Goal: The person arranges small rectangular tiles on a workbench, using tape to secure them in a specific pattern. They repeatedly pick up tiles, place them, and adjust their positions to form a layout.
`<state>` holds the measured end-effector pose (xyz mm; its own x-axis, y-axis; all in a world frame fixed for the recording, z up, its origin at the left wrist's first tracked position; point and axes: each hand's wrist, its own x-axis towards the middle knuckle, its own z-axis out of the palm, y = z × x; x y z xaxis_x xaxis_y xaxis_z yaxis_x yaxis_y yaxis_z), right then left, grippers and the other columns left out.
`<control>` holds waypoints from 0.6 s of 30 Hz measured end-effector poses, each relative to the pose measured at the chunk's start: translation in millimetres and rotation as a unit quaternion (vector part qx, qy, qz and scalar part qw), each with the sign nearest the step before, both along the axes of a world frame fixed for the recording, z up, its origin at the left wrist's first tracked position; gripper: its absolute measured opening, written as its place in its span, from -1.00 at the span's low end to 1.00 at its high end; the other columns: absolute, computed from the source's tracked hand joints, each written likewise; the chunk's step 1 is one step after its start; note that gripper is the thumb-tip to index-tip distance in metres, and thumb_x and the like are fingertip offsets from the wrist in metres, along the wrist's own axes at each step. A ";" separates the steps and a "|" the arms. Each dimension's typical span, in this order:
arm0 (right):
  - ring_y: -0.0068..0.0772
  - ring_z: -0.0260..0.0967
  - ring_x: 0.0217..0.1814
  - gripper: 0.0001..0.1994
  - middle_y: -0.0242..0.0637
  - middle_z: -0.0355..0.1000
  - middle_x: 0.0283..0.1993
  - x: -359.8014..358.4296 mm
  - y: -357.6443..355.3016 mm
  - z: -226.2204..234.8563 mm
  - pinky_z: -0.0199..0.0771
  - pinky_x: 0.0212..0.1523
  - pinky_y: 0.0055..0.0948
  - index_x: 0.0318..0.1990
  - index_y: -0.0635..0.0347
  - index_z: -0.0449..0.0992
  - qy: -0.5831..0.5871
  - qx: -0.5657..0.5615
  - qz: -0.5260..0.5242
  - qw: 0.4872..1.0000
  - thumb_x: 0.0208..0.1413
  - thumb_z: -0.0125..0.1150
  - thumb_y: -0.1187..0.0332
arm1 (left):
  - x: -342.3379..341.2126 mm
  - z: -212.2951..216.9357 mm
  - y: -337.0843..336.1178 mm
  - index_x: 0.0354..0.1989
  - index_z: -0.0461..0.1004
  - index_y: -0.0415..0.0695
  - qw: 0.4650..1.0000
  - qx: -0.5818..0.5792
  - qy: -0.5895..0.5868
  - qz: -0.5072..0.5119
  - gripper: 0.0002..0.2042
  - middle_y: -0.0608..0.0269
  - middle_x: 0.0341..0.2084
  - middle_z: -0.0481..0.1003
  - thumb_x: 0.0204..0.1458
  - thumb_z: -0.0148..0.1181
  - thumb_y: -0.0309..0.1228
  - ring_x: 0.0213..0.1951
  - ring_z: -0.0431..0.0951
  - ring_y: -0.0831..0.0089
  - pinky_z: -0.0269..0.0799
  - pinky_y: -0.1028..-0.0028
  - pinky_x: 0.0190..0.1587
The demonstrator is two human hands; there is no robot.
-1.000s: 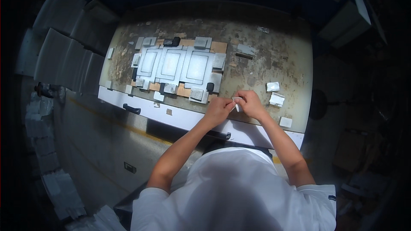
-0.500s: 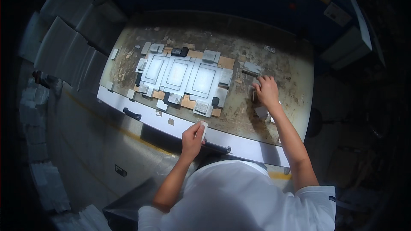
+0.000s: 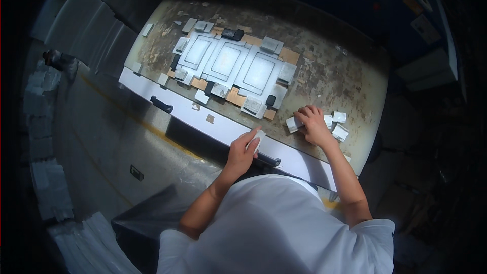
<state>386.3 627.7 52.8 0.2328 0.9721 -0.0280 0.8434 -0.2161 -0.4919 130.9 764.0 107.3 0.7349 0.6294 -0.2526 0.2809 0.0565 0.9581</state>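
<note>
My left hand (image 3: 240,156) is closed on a small white block (image 3: 258,141), held just off the near edge of the worktable (image 3: 324,78). Over the right part of the tabletop, my right hand (image 3: 315,128) has its fingers curled round another pale block (image 3: 292,124); the fingers cover part of it. Close beside that hand lie a small white block (image 3: 339,117) and a thicker white block (image 3: 340,132). To the left, a row of white framed panels (image 3: 223,62) lies flat, ringed by grey-white blocks (image 3: 252,105).
Black blocks (image 3: 233,34) and brown boards (image 3: 290,56) also sit round the panels. The table's white front carries dark handles (image 3: 161,105). Stacked pale sheets (image 3: 76,18) stand at the far left, with wrapped bundles (image 3: 48,187) along the floor. A white cabinet (image 3: 428,73) is at right.
My view has shifted, so the table appears higher. My right hand has come nearer the front edge; the pale slab beyond it has left its spot. My left hand still holds its block.
</note>
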 end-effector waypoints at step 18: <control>-0.59 0.28 -0.46 -0.85 -0.38 0.42 -0.52 -88.6 -59.3 12.7 0.29 -0.39 -0.52 -0.34 0.27 0.53 0.458 0.093 -0.310 0.828 0.12 0.30 0.36 | 50.0 -27.6 -59.2 0.20 0.39 -0.19 0.958 0.176 -0.006 -0.225 -0.62 -0.15 -0.27 0.53 0.20 0.09 -0.43 -0.19 0.53 -0.09 0.44 0.16 -0.18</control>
<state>297.7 568.4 65.6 0.6533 0.6804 -0.3320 -0.1464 -0.3167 -0.9372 180.9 704.7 79.7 0.9536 0.2920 -0.0733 0.1901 -0.3952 0.8987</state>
